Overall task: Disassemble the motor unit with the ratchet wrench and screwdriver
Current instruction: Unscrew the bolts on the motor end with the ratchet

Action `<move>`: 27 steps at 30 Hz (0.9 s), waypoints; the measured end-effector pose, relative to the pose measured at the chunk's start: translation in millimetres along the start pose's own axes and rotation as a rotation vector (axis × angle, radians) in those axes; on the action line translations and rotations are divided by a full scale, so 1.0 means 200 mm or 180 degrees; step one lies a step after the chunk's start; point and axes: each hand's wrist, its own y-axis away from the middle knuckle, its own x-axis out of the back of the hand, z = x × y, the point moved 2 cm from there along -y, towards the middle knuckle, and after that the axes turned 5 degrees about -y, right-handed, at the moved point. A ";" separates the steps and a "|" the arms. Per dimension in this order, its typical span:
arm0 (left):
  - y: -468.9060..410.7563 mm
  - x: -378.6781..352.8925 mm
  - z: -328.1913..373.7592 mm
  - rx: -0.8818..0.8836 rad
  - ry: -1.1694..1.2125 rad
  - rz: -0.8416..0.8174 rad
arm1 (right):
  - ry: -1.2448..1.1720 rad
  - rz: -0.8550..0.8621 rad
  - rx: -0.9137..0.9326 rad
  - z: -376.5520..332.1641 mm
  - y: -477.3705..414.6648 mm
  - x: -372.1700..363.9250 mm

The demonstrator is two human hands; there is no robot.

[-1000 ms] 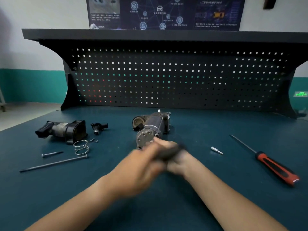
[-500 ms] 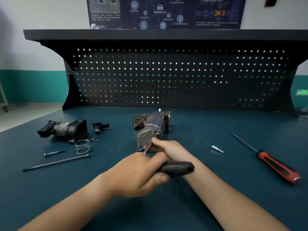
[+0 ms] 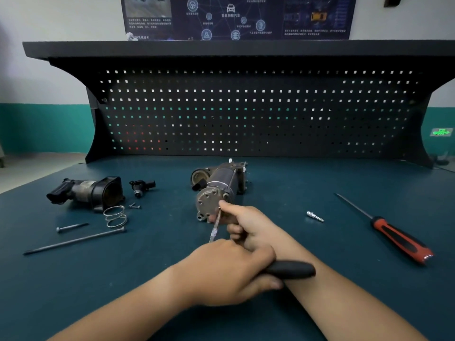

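Backed by a black pegboard (image 3: pixel 246 114), the teal bench (image 3: pixel 320 183) has the motor unit (image 3: pixel 219 190) lying at its centre, end plate facing near, the red-handled screwdriver (image 3: pixel 401 242) idle well to the right. The left hand (image 3: pixel 229 271) grips the ratchet wrench (image 3: pixel 290 269) by its black handle, and the right hand (image 3: pixel 246 227) pinches the wrench's thin shaft just at the end plate. Best, I judge, to hold the tip square on the fastener while the left swings short, even strokes, lest it slip.
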 end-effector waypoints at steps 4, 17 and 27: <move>-0.01 0.14 -0.06 0.1756 0.3375 0.2413 | -0.0339 -0.0076 0.0077 -0.01 -0.01 0.01; 0.00 0.07 -0.09 0.0050 0.0964 0.0261 | 0.0211 0.0037 0.0101 0.01 0.02 0.02; 0.03 0.15 -0.16 0.1248 0.3443 0.2816 | -0.0455 0.0085 0.0031 0.00 -0.02 -0.01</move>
